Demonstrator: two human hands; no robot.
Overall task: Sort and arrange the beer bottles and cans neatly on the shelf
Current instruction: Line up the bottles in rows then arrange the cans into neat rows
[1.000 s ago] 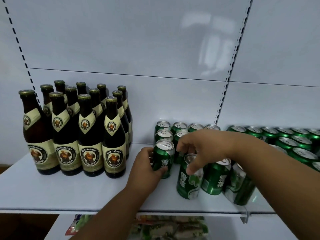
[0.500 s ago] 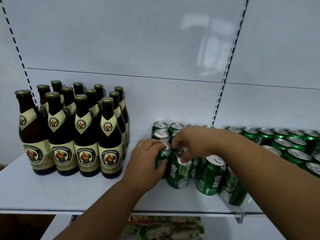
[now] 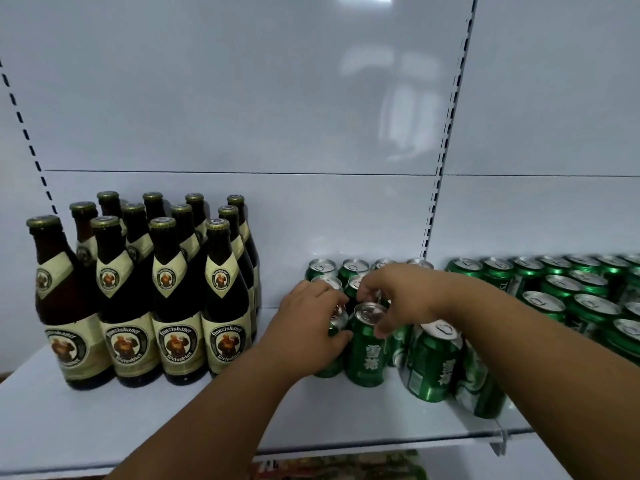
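Note:
Several brown beer bottles (image 3: 173, 306) with cream labels stand in rows at the left of the white shelf (image 3: 138, 420). Green cans stand in a cluster at the shelf's middle. My left hand (image 3: 308, 327) wraps around the front-left can (image 3: 332, 365), mostly hiding it. My right hand (image 3: 398, 299) pinches the rim of the green can (image 3: 367, 358) beside it from above. Two more green cans (image 3: 433, 362) stand to the right, partly behind my right forearm.
A further block of green cans (image 3: 581, 299) fills the adjoining shelf section on the right, past a slotted upright (image 3: 446, 133). A clear price-strip clip (image 3: 498, 441) sticks out at the front edge. Colourful packets (image 3: 339, 469) lie on the shelf below.
My right hand has carried its green can left and back until it stands right beside the can in my left hand. The left hand has closed further round its can.

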